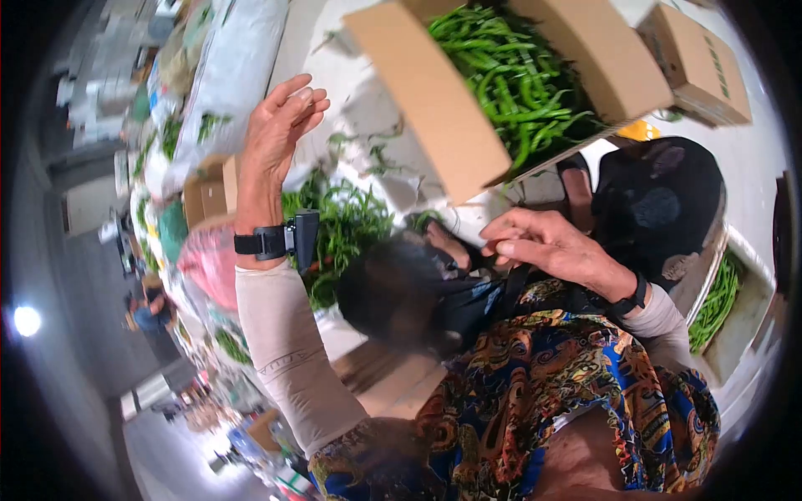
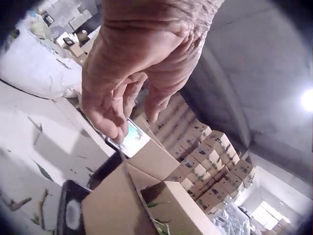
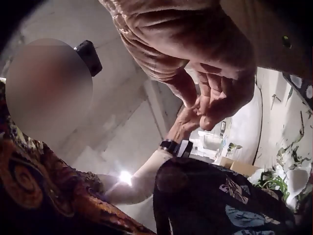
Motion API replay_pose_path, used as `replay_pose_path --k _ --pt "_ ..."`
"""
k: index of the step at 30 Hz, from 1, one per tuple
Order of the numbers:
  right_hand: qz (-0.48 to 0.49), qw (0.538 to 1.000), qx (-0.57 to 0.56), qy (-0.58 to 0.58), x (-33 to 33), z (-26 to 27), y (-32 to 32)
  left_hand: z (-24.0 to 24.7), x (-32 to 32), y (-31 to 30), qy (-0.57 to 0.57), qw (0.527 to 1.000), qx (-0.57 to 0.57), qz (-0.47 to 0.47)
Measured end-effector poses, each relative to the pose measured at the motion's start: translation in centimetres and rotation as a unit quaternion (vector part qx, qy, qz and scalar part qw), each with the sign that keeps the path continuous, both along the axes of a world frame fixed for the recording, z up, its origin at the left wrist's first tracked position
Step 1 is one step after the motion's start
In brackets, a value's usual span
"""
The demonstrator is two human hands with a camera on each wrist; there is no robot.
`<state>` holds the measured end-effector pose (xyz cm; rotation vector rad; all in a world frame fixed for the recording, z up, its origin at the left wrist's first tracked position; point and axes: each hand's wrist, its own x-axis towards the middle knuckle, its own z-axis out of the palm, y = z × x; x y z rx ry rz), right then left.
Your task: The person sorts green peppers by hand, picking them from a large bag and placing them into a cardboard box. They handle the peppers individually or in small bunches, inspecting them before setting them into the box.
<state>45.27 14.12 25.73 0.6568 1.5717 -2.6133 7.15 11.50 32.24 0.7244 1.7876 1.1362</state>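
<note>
My left hand (image 1: 284, 125) is raised to the left of an open cardboard box (image 1: 434, 92), its fingers loosely bent. Nothing shows between its thumb and fingers in the left wrist view. Long green chili peppers (image 1: 518, 83) fill the box. My right hand (image 1: 547, 246) hovers above my lap, below the box's near edge. Its thumb lies close to its loosely bent fingers, and no object shows in it. A loose heap of green peppers (image 1: 347, 221) lies on the floor between the left forearm and my knee.
A white crate (image 1: 756, 326) with green peppers stands at my right side. Beyond the open box sits a closed carton (image 1: 702, 67). Sacks, a pink bag (image 1: 209, 263) and a smaller open carton (image 1: 207, 194) line the left. Stacked cartons (image 2: 210, 161) rise in the left wrist view.
</note>
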Motion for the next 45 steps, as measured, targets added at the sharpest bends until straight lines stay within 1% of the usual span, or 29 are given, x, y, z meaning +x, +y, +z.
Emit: replay_pose_path --k 2,6,8,9,12,13,15,16,17,18,19,20,21,22,24,25,28,30,31,32,33,36,38,40,41,42,43,44,45 --pt "0.012 0.999 0.010 -0.028 -0.3 0.7 -0.2 -1.3 -1.4 -6.0 -0.011 0.998 -0.010 0.057" --pt "-0.016 0.997 0.001 -0.073 -1.1 0.1 -0.7 -5.1 -2.2 -17.8 -0.040 0.983 -0.020 0.180" --pt "-0.005 0.995 0.002 -0.103 -1.7 -0.3 -0.7 -8.1 -2.0 -23.6 -0.119 0.955 0.003 0.272" --pt "0.002 0.995 0.006 -0.103 -2.0 -1.0 -0.8 -9.6 -1.7 -26.2 -0.121 0.950 0.005 0.287" --pt "0.039 0.985 0.052 -0.160 -3.2 -2.0 -1.3 -13.8 0.1 -32.2 -0.049 0.946 -0.042 0.319" --pt "0.073 0.978 0.075 -0.180 -3.6 -2.1 -1.2 -14.8 0.8 -33.6 -0.045 0.942 -0.044 0.329" --pt "0.078 0.974 0.090 -0.193 -4.2 -2.7 -1.4 -17.1 1.6 -36.0 -0.047 0.936 -0.046 0.346" --pt "0.072 0.972 0.103 -0.201 -4.3 -3.2 -1.6 -18.7 1.9 -37.1 0.015 0.939 -0.086 0.333" --pt "0.062 0.981 0.093 -0.162 -3.8 -4.9 -1.6 -20.1 1.9 -38.1 0.077 0.937 -0.125 0.318" --pt "0.069 0.979 0.095 -0.166 -3.5 -5.6 -1.7 -20.7 2.0 -38.1 0.072 0.935 -0.125 0.323" --pt "0.060 0.992 0.057 -0.098 -3.3 -6.1 -1.7 -21.3 2.2 -37.8 0.196 0.927 -0.185 0.261" --pt "0.051 0.998 0.018 -0.029 -3.1 -6.9 -1.6 -21.9 2.4 -37.3 0.317 0.898 -0.240 0.191" --pt "0.082 0.988 0.024 -0.131 -3.2 -8.0 -1.5 -22.5 2.5 -36.8 0.375 0.883 -0.214 0.185" --pt "0.085 0.987 0.026 -0.133 -3.2 -8.2 -1.3 -22.9 2.7 -36.5 0.373 0.883 -0.215 0.188" --pt "0.112 0.963 0.087 -0.229 -4.2 -7.1 -1.5 -22.3 3.1 -35.2 0.526 0.807 -0.250 0.095" --pt "0.114 0.962 0.088 -0.231 -3.9 -7.6 -1.4 -22.6 2.9 -34.9 0.506 0.808 -0.296 0.055" --pt "0.127 0.968 0.169 -0.135 -2.9 -8.7 -1.3 -24.6 2.5 -34.5 0.506 0.787 -0.351 0.042" --pt "0.089 0.987 0.118 -0.069 -3.2 -8.7 -1.4 -24.9 2.4 -33.6 0.466 0.797 -0.384 0.032" --pt "0.077 0.991 0.100 -0.047 -3.4 -8.8 -1.4 -24.6 2.7 -33.1 0.476 0.794 -0.377 -0.019" --pt "0.097 0.980 0.130 -0.119 -3.7 -8.9 -1.5 -24.6 3.0 -33.0 0.484 0.789 -0.371 -0.070" --pt "0.107 0.972 0.144 -0.153 -4.0 -9.0 -1.5 -24.6 3.4 -32.7 0.490 0.777 -0.387 -0.084" --pt "0.148 0.951 0.186 -0.199 -4.7 -9.4 -1.5 -23.9 2.4 -32.9 0.500 0.764 -0.394 -0.100" --pt "0.135 0.955 0.153 -0.217 -4.8 -10.3 -1.5 -25.3 1.9 -33.2 0.537 0.757 -0.363 -0.082" --pt "0.116 0.955 0.119 -0.244 -4.5 -11.3 -1.6 -26.9 1.9 -33.0 0.560 0.741 -0.369 -0.027" --pt "0.127 0.964 0.104 -0.211 -4.4 -11.8 -1.5 -28.4 1.3 -33.1 0.544 0.740 -0.395 0.012" --pt "0.137 0.970 0.088 -0.178 -4.4 -12.2 -1.5 -28.1 1.2 -32.8 0.540 0.744 -0.394 0.008" --pt "0.116 0.965 0.059 -0.227 -4.9 -11.8 -1.9 -26.9 0.9 -32.2 0.515 0.770 -0.372 0.057" --pt "0.116 0.964 0.059 -0.230 -4.9 -12.1 -1.8 -25.9 0.4 -31.6 0.490 0.792 -0.348 0.108" --pt "0.136 0.960 0.089 -0.228 -4.9 -12.7 -1.7 -25.4 0.1 -31.1 0.495 0.788 -0.344 0.122"
